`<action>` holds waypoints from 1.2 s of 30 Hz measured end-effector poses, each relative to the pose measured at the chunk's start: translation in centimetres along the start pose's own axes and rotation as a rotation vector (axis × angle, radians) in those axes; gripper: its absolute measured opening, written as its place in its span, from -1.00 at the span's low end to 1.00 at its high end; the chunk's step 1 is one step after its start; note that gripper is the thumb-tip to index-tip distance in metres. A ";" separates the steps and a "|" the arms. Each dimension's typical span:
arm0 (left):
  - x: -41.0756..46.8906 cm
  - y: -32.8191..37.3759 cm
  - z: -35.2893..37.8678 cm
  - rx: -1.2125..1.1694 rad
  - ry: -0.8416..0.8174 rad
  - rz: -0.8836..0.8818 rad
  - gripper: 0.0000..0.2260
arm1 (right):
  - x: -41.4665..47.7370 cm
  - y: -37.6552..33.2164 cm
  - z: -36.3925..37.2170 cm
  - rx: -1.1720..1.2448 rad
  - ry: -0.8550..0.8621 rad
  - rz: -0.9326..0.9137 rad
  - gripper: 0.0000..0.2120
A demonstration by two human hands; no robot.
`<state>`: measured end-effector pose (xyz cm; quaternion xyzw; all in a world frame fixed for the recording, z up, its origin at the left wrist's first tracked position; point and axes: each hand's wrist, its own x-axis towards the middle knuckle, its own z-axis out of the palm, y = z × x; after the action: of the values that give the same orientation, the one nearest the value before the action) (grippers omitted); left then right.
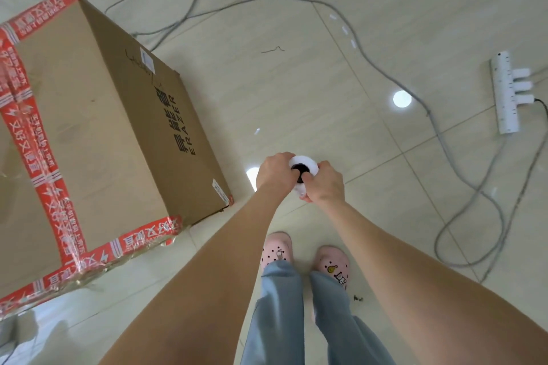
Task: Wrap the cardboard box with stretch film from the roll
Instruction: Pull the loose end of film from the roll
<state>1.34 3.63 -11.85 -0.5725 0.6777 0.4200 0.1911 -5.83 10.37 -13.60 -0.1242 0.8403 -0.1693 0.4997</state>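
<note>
A large cardboard box [98, 115] stands on the floor at the left, its edges bound with red printed tape. Clear film shows crinkled along its near edges. Both my arms reach out in front of me over the floor, to the right of the box. My left hand [274, 173] and my right hand [324, 184] grip a white roll of stretch film [305, 163] between them, seen end-on with its dark core facing me. My right thumb lies at the core opening. The roll's length is hidden under my hands.
Grey cables [385, 74] loop across the tiled floor ahead and to the right. A white power strip [507, 92] with plugs lies at the far right. My feet in pink clogs [305, 255] stand below the hands.
</note>
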 end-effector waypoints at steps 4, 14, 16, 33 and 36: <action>-1.5 -0.9 2.0 0.053 -0.015 0.005 -0.70 | -1.3 2.5 0.6 0.010 -0.003 0.054 -0.88; -4.6 -2.7 4.4 -0.057 -0.110 -0.010 -0.52 | -3.4 5.3 1.0 0.040 -0.020 0.121 -0.72; -6.4 -3.3 4.3 -0.122 -0.140 -0.018 -0.52 | -4.3 5.5 0.7 -0.024 -0.061 0.135 -0.63; -6.6 -8.2 5.5 -0.329 -0.124 0.294 -0.79 | -4.8 8.6 5.1 0.745 0.125 0.190 -0.61; -6.1 -8.9 4.5 -0.355 -0.143 0.344 -0.78 | -5.6 8.6 6.7 0.954 0.014 0.193 -0.61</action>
<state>10.32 11.05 -13.02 -0.4421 0.6655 0.5983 0.0608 2.36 19.27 -15.58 0.1984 0.6801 -0.4892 0.5086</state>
